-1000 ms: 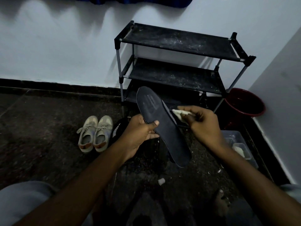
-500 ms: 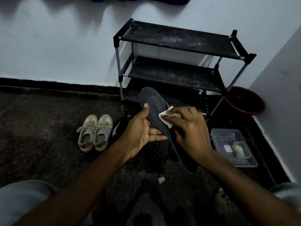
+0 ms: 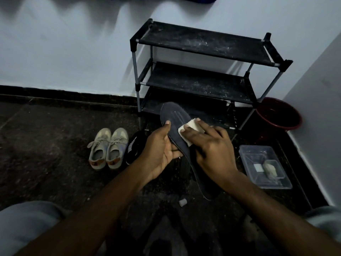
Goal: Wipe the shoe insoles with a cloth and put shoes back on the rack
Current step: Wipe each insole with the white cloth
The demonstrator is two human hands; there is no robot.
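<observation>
A dark insole [image 3: 175, 118] is held up in front of the black three-shelf shoe rack [image 3: 203, 43]. My left hand [image 3: 160, 150] grips it from the left, thumb on its top face and fingers underneath. My right hand [image 3: 208, 146] presses a small white cloth [image 3: 191, 127] flat against the insole's upper half with straight fingers. A pair of pale sneakers [image 3: 108, 147] stands on the floor to the left. A black shoe with white stripes [image 3: 133, 147] lies beside them, partly hidden by my left hand.
A clear plastic box [image 3: 265, 168] holding small pale items sits on the floor at right. A dark red bucket [image 3: 278, 115] stands in the corner by the right wall. A small white cap [image 3: 182, 202] lies on the dark floor near my knees.
My right hand moved from the insole's right edge onto its face and slid the cloth up towards the toe end. My left hand shifted its hold, thumb now on top.
</observation>
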